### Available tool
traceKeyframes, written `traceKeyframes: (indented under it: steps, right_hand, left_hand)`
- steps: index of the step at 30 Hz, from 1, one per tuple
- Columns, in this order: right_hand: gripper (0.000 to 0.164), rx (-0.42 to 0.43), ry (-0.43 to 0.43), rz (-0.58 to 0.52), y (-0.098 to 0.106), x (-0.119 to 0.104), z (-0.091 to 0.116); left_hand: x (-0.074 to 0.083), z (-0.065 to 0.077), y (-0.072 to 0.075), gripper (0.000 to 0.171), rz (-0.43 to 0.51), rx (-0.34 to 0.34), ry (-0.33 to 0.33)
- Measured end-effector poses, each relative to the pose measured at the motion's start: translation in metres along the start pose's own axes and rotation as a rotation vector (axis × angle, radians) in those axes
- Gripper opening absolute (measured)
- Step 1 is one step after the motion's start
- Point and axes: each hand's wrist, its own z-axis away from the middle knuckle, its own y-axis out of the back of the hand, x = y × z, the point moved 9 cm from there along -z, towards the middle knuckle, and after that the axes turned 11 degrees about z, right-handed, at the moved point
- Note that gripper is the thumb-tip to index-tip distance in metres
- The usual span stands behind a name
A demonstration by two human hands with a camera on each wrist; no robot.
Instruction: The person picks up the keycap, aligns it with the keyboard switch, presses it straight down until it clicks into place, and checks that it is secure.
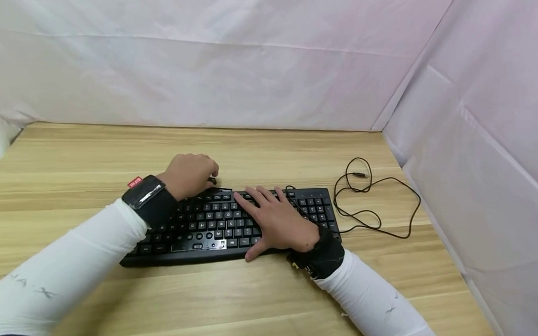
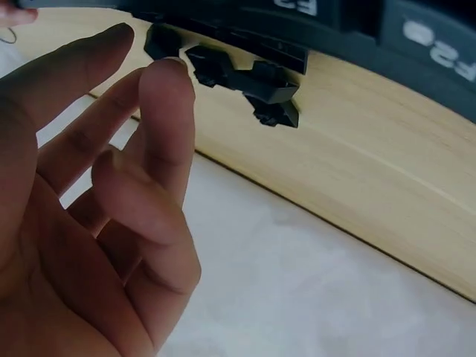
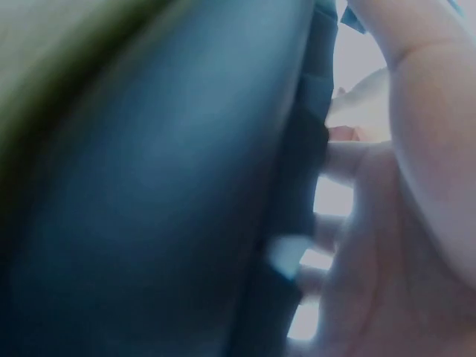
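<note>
A black keyboard (image 1: 196, 257) lies on the table. My left hand (image 1: 189, 174) reaches over its back edge, fingers loosely bent. In the left wrist view that hand (image 2: 111, 208) has gaps between the fingers, and its fingertips are close to several small black plastic pieces (image 2: 271, 93) beyond the keyboard's edge; one piece (image 1: 212, 180) shows beside the fingers in the head view. Whether they touch is unclear. My right hand (image 1: 280, 222) rests spread across the keyboard's right half, thumb at the front edge. The right wrist view shows its palm (image 3: 387, 245) beside the blurred keyboard.
A thin black cable (image 1: 378, 228) lies in loose loops to the right of the keyboard, its plug (image 1: 359, 174) among them. The wooden table (image 1: 238, 302) is bounded by a white cloth (image 1: 203, 81) at the back and another on the right.
</note>
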Motion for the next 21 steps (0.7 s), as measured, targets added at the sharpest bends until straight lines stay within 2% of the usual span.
traceKeyframes:
  steps: [9, 16, 21]
  right_hand:
    - [0.129, 0.009, 0.002, 0.019, 0.001, 0.000, -0.003]
    - [0.129, 0.009, 0.008, 0.028, 0.002, -0.001, -0.004]
    - [0.129, 0.013, 0.009, 0.019, 0.002, 0.000, -0.003]
  left_hand:
    - [-0.007, -0.015, -0.008, 0.023, -0.030, -0.061, -0.013]
    - [-0.007, -0.015, -0.010, 0.022, 0.002, -0.088, 0.002]
    - [-0.005, -0.012, -0.004, 0.021, 0.008, -0.062, -0.009]
